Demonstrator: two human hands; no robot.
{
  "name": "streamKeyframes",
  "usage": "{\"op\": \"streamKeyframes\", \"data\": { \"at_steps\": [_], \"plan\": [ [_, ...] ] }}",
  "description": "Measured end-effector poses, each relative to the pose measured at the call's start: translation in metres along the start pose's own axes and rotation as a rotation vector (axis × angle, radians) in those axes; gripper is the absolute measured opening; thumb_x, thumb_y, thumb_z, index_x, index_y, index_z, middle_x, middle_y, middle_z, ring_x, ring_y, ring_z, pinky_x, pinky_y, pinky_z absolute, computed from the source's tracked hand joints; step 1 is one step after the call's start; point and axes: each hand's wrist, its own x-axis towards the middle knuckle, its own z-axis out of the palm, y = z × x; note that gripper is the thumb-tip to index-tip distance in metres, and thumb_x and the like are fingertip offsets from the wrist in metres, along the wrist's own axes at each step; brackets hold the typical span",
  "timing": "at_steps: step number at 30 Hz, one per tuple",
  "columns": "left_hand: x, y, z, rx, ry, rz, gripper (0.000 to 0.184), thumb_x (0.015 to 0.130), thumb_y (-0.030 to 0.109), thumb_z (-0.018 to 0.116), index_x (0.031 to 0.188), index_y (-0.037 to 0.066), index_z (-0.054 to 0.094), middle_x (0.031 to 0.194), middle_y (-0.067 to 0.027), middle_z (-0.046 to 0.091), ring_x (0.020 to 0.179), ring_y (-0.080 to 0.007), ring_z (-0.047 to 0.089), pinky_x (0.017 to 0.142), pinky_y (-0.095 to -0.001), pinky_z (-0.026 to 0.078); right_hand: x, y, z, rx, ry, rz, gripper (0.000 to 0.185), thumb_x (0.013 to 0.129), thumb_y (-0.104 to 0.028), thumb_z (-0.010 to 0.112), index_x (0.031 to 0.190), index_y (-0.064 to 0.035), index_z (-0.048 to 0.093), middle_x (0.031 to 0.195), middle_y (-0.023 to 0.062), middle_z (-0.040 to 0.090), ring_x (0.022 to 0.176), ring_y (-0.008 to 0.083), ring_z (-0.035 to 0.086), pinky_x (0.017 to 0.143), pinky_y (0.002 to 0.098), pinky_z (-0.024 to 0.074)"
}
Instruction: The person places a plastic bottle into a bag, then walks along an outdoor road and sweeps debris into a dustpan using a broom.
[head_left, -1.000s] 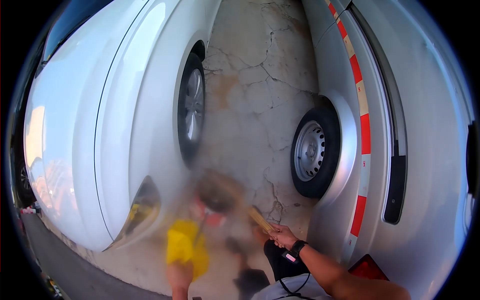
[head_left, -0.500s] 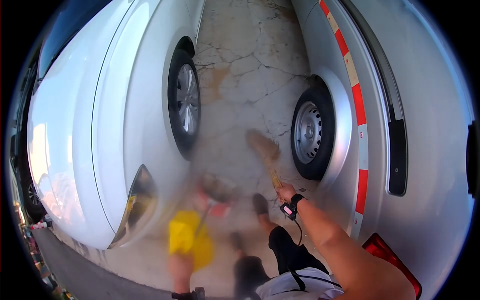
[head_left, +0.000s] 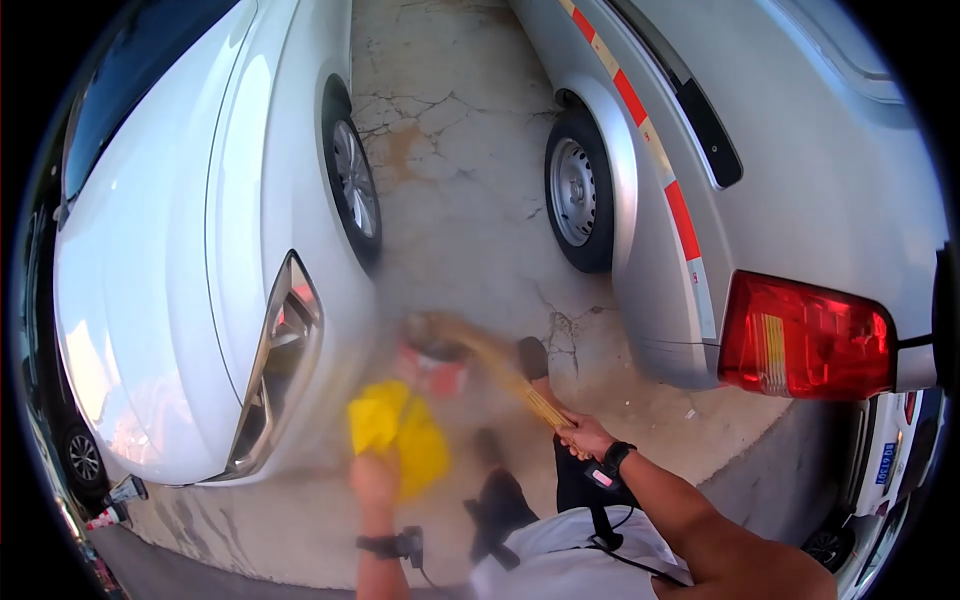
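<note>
My right hand point(head_left: 585, 437) is closed around the wooden-coloured handle of a short broom point(head_left: 505, 375). The broom's blurred brown head reaches left, to a red and white container that looks like a dustpan point(head_left: 440, 375). My left hand point(head_left: 375, 478) is closed on a bright yellow cloth or bag point(head_left: 395, 430), which hangs just below the dustpan in the picture. Haze on the lens blurs this middle area, and whether my left hand also grips the dustpan's handle is hidden by the yellow material.
A white car point(head_left: 150, 260) stands close on the left, its headlight point(head_left: 280, 350) near my left hand. On the right is a silver van point(head_left: 800, 200) with a red tail light point(head_left: 800, 340). Cracked concrete point(head_left: 450, 200) runs between them. Another white vehicle point(head_left: 885, 450) is behind at right.
The broom has swung left from the floor near the van's wheel to the dustpan. My view has shifted back along the cars, so the van's tail light shows fully.
</note>
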Motion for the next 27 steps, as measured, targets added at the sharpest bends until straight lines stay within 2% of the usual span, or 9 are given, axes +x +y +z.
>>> {"op": "streamKeyframes", "data": {
  "at_steps": [2, 9, 13, 16, 17, 20, 22, 23, 27],
  "plan": [
    [-0.02, -0.012, 0.003, 0.062, 0.001, 0.011, 0.034, 0.085, 0.029, 0.071, 0.086, -0.005, 0.07, 0.08, -0.0267, 0.068, 0.079, -0.0456, 0.068, 0.068, -0.0471, 0.054, -0.023, 0.018, 0.008, 0.042, 0.077, -0.021, 0.037, 0.096, -0.018, 0.058, 0.133, -0.0118, 0.058, 0.074, -0.0006, 0.054, 0.052, 0.0076, 0.048, 0.039, 0.0239, 0.0372],
    [-0.073, -0.015, 0.005, -0.02, 0.048, 0.143, 0.032, 0.083, 0.028, 0.072, 0.085, -0.003, 0.069, 0.079, -0.0256, 0.068, 0.076, -0.0444, 0.068, 0.066, -0.047, 0.054, -0.019, 0.091, -0.011, 0.18, 0.175, -0.088, 0.041, 0.093, -0.013, 0.06, 0.134, -0.0121, 0.057, 0.07, 0.0013, 0.053, 0.05, 0.0096, 0.048, 0.042, 0.0246, 0.0386],
    [-0.099, -0.011, 0.017, -0.004, -0.003, 0.171, 0.03, 0.083, 0.027, 0.074, 0.084, -0.003, 0.069, 0.078, -0.0243, 0.069, 0.073, -0.0431, 0.068, 0.064, -0.0463, 0.053, 0.02, 0.136, -0.04, 0.151, 0.267, -0.138, 0.033, 0.092, -0.012, 0.059, 0.126, -0.0099, 0.06, 0.068, 0.0022, 0.053, 0.048, 0.0127, 0.049, 0.041, 0.0274, 0.0402],
    [-0.113, -0.001, 0.031, 0.111, -0.035, 0.127, 0.029, 0.083, 0.026, 0.075, 0.087, -0.002, 0.07, 0.077, -0.0233, 0.069, 0.071, -0.0418, 0.068, 0.064, -0.0457, 0.053, 0.037, 0.156, -0.069, 0.395, 0.092, -0.064, 0.032, 0.097, -0.017, 0.063, 0.129, -0.0115, 0.057, 0.074, 0.0001, 0.057, 0.052, 0.0094, 0.053, 0.044, 0.0257, 0.0431],
    [-0.117, 0.002, 0.036, 0.108, -0.028, 0.107, 0.029, 0.083, 0.026, 0.075, 0.088, -0.002, 0.071, 0.076, -0.0231, 0.069, 0.071, -0.0414, 0.068, 0.064, -0.0455, 0.053, 0.047, 0.164, -0.079, 0.413, 0.079, -0.054, 0.025, 0.101, -0.025, 0.06, 0.123, -0.0128, 0.058, 0.076, 0.0007, 0.059, 0.053, 0.0087, 0.054, 0.044, 0.0242, 0.0428],
    [-0.123, 0.001, 0.044, 0.096, -0.07, 0.118, 0.029, 0.085, 0.024, 0.073, 0.092, -0.004, 0.071, 0.074, -0.0228, 0.068, 0.067, -0.0355, 0.068, 0.064, -0.0424, 0.052, 0.049, 0.197, -0.113, 0.76, -0.071, -0.035, 0.022, 0.103, -0.028, 0.056, 0.119, -0.0133, 0.057, 0.081, 0.0016, 0.062, 0.057, 0.0083, 0.055, 0.045, 0.0227, 0.0433],
    [-0.125, 0.001, 0.057, 0.122, -0.053, 0.156, 0.027, 0.086, 0.021, 0.072, 0.09, -0.006, 0.069, 0.071, -0.0207, 0.068, 0.063, -0.0289, 0.068, 0.063, -0.0399, 0.051, 0.053, 0.24, -0.151, 1.285, -0.366, 0.042, 0.026, 0.106, -0.033, 0.05, 0.12, -0.0117, 0.056, 0.09, 0.0056, 0.063, 0.065, 0.0095, 0.058, 0.05, 0.0215, 0.0451],
    [-0.126, -0.002, 0.061, 0.064, -0.071, 0.139, 0.025, 0.087, 0.016, 0.069, 0.087, -0.008, 0.067, 0.067, -0.0151, 0.065, 0.061, -0.0189, 0.061, 0.062, -0.037, 0.049, 0.045, 0.259, -0.169, 1.439, -0.382, 0.053, 0.028, 0.106, -0.033, 0.05, 0.122, -0.0111, 0.055, 0.091, 0.0065, 0.063, 0.066, 0.0105, 0.059, 0.052, 0.0221, 0.0455],
    [-0.138, 0.017, 0.07, 0.084, -0.062, 0.161, 0.025, 0.088, 0.015, 0.067, 0.084, -0.009, 0.066, 0.065, -0.0094, 0.061, 0.06, -0.0144, 0.055, 0.06, -0.0354, 0.048, -0.001, 0.335, -0.231, 1.781, -0.355, -0.035, 0.03, 0.103, -0.028, 0.054, 0.127, -0.008, 0.053, 0.097, 0.0094, 0.061, 0.068, 0.0132, 0.059, 0.056, 0.0243, 0.0474]
  ]
}}
